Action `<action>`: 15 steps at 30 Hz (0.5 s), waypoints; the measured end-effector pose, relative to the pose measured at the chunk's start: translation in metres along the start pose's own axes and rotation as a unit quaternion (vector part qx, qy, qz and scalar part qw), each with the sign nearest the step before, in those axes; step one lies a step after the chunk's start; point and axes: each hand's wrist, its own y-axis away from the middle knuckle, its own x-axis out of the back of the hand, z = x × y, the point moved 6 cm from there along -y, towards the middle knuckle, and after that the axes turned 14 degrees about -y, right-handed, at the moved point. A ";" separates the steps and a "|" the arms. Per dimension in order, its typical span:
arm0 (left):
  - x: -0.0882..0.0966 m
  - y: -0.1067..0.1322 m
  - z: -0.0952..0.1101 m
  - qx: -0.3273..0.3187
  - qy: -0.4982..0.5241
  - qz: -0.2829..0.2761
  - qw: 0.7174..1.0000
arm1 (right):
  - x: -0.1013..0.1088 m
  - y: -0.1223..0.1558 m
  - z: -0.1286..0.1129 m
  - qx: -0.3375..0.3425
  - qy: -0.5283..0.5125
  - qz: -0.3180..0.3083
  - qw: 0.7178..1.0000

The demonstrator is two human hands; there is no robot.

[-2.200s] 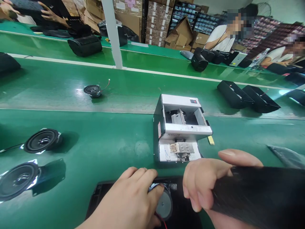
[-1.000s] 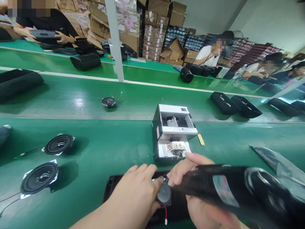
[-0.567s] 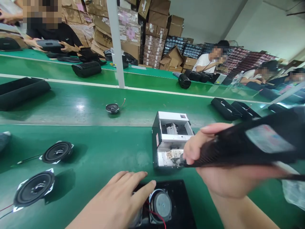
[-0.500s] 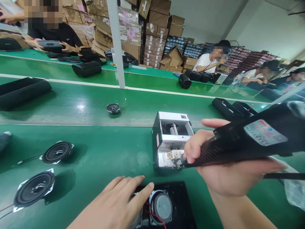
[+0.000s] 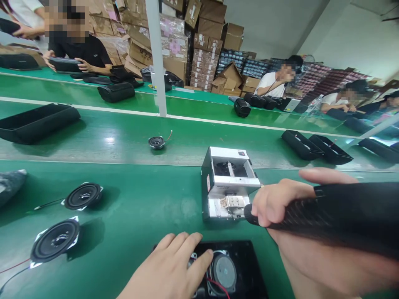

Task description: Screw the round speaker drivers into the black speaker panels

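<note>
My right hand (image 5: 277,203) is shut around a black electric screwdriver (image 5: 349,211), whose tip touches the front of a white automatic screw feeder (image 5: 229,174) on the green belt. The feeder's metal screw rail (image 5: 232,202) sits just past the tip. My left hand (image 5: 170,268) lies on the near edge of a black speaker housing (image 5: 246,253), fingertips against the rim of a speaker driver (image 5: 222,272) seated in it. Red wires run from the driver. The screw itself is too small to make out.
Two loose speaker drivers (image 5: 83,196) (image 5: 55,241) lie left of my hands, and a smaller one (image 5: 156,142) sits on the belt beyond. Black speaker housings (image 5: 301,145) lie further back. Co-workers sit along the far belts, with stacked cartons behind them.
The screwdriver has moved from the speaker driver over to the screw feeder. My left hand has slid back from the driver, leaving its magnet visible. The view has tilted down slightly.
</note>
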 end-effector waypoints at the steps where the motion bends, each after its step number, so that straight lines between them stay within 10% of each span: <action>1: -0.002 0.001 0.000 0.003 0.006 -0.002 1.000 | -0.001 0.000 0.002 0.005 0.000 -0.005 1.000; 15: -0.008 -0.001 -0.002 0.013 0.050 -0.044 0.998 | 0.005 -0.001 0.026 -0.093 -0.034 -0.008 0.995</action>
